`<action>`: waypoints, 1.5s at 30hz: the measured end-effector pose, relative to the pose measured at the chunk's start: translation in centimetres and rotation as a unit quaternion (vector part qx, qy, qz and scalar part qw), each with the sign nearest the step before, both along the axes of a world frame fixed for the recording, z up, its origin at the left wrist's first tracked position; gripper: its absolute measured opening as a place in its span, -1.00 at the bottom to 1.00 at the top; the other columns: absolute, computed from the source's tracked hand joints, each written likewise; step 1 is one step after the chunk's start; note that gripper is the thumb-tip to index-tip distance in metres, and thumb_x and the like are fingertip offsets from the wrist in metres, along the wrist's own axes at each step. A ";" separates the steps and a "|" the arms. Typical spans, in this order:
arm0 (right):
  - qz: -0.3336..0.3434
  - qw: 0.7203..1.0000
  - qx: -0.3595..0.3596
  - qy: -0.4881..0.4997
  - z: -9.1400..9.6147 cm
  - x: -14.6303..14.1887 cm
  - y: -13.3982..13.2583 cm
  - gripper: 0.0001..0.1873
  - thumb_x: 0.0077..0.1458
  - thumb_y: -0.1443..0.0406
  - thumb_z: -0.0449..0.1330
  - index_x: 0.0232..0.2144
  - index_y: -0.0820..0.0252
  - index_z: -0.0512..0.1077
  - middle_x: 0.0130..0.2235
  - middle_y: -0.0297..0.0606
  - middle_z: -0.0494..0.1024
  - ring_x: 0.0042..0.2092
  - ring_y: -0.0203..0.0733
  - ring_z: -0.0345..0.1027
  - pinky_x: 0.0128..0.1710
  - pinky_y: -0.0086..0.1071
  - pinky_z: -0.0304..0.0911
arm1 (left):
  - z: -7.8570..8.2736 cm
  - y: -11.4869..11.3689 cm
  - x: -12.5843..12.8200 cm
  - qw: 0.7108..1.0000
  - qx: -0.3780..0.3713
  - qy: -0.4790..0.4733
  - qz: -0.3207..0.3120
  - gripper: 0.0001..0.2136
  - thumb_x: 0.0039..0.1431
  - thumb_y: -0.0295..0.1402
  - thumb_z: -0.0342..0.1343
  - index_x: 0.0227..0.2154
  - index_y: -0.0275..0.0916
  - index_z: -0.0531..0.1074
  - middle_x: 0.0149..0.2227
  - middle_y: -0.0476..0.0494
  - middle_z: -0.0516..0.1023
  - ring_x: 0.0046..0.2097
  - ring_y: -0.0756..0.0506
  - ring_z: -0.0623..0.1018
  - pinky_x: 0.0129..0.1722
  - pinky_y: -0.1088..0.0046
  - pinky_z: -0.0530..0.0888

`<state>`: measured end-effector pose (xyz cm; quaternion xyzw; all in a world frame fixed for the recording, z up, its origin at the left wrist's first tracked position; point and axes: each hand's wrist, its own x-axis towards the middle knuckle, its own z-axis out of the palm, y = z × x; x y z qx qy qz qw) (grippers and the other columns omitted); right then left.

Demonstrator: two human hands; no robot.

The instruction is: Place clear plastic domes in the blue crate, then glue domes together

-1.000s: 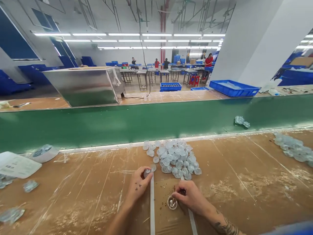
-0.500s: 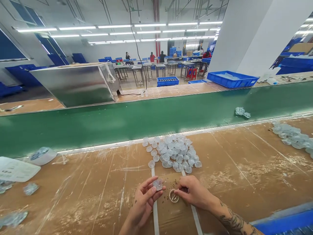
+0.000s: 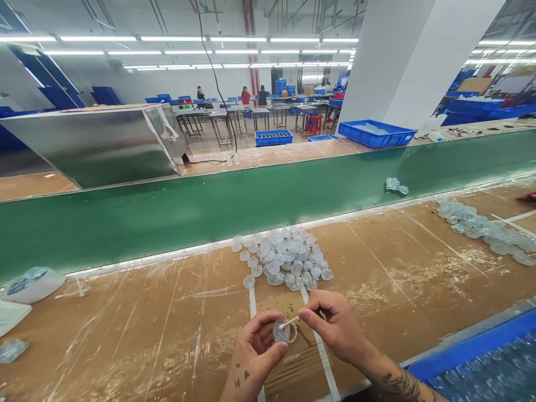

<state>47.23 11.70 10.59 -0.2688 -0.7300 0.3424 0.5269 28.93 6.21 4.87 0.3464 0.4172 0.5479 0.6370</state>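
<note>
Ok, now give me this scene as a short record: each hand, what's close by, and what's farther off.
Left hand: holds a clear disc in its fingers
Right hand: holds a cotton swab, its tip at the disc
Behind the disc: small round dish, partly hidden
Beyond the hands: pile of clear discs on the brown table
Past the table: green belt
Lower right: blue tray of clear pieces
Right edge: part of another person's hand
</note>
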 end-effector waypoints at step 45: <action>-0.061 0.997 -0.001 -0.035 -1.0 1.2 -0.4 0.09 0.89 -0.33 -0.07 -0.54 0.34 0.30 -0.49 -0.35 0.18 -0.55 -0.19 0.10 -0.51 -0.50 -0.09 | -1.4 -1.0 2.5 0.985 0.090 0.103 0.107 -0.67 -0.03 -0.13 0.40 -0.20 -0.14 0.64 -0.11 -0.18 0.53 -0.05 -0.14 0.53 -0.01 0.49 0.49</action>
